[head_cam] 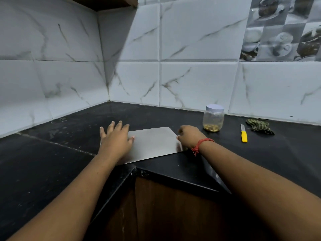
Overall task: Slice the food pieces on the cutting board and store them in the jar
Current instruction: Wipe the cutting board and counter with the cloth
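Board [152, 143] is sitting flat on the black counter [69, 129] right at the inside corner, and both my hands are on it. Left hand [115, 139] lies spread on the left end, fingers straight, pressing down. Right hand [189, 136] is curled at the right edge, looks like it's pinching the rim, though I can't see the fingertips properly. No food pieces on the board that I can see, its surface looks bare. Jar [214, 119] stands near the wall, just past my right hand, lid on, with some yellowish bits at the bottom. Yellow-handled knife [243, 133] lies further right, next to a striped cloth [259, 126].

My guess is I'm just squaring the board up. Tip for this bit: keep the flat hand pushing down so the metal doesn't skate on the slick counter, and nudge with the pinching hand. Keep it back from the counter's front edge, and within reach of the knife and jar.
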